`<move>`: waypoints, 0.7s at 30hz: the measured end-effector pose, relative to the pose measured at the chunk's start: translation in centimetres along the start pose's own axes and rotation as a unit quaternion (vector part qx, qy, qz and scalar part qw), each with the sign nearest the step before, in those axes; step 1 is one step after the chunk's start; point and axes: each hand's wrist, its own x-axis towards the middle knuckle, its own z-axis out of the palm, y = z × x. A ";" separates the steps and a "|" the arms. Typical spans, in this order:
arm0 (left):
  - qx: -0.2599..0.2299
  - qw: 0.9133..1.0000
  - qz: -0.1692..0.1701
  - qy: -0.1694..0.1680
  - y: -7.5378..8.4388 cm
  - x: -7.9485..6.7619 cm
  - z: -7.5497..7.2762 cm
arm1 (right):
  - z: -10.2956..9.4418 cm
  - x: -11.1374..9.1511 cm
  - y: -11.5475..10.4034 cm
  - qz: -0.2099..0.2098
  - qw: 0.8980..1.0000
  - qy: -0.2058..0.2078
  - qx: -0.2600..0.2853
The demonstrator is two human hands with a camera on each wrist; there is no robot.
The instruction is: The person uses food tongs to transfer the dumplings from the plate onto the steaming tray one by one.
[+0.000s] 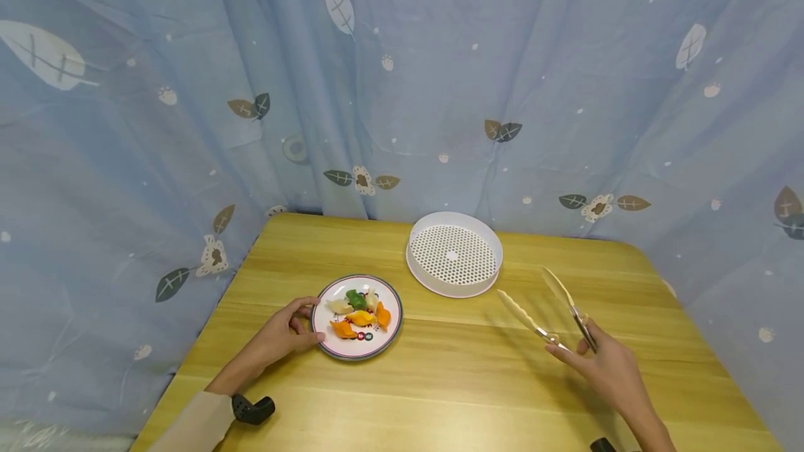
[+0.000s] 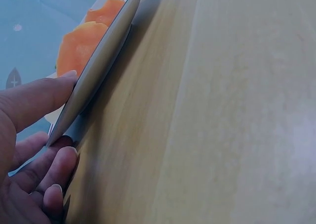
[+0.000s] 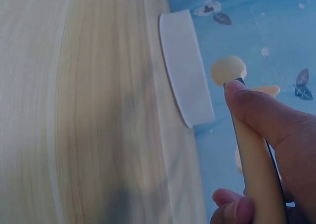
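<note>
A round white plate (image 1: 342, 347) with a dark banded rim is on the left half of the table. My left hand (image 1: 285, 331) grips its rim, thumb on top and fingers at the edge and underside in the left wrist view. Dumpling-like pieces lie on it: orange ones (image 1: 383, 315), a yellow one (image 1: 361, 319), a green one (image 1: 356, 299) and pale ones (image 1: 339, 306). On the right, my right hand (image 1: 606, 365) holds a pair of tongs (image 1: 520, 311) above the table. Their two cream tips are spread apart with nothing between them, pointing away from me.
A round white steamer basket (image 1: 455, 290) with a perforated bottom stands at the back middle of the wooden table (image 1: 440, 396). Behind the table hangs a blue patterned curtain (image 1: 427, 89), which also runs along both sides.
</note>
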 end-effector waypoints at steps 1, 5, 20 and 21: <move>-0.001 1.000 0.000 0.000 0.0 0.0 0.0 | 0.1 0.0 -0.1 -0.006 1.000 0.006 0.001; -0.008 1.000 0.001 0.000 0.0 0.0 -0.1 | 0.2 0.1 -0.6 -0.021 1.000 0.017 0.008; -0.024 0.999 0.020 -0.012 -0.2 0.1 -0.2 | 0.9 0.9 -2.5 -0.058 0.997 0.021 0.037; -0.024 0.999 0.020 -0.012 -0.1 0.1 -0.2 | 1.0 1.0 -2.7 -0.062 0.997 0.022 0.037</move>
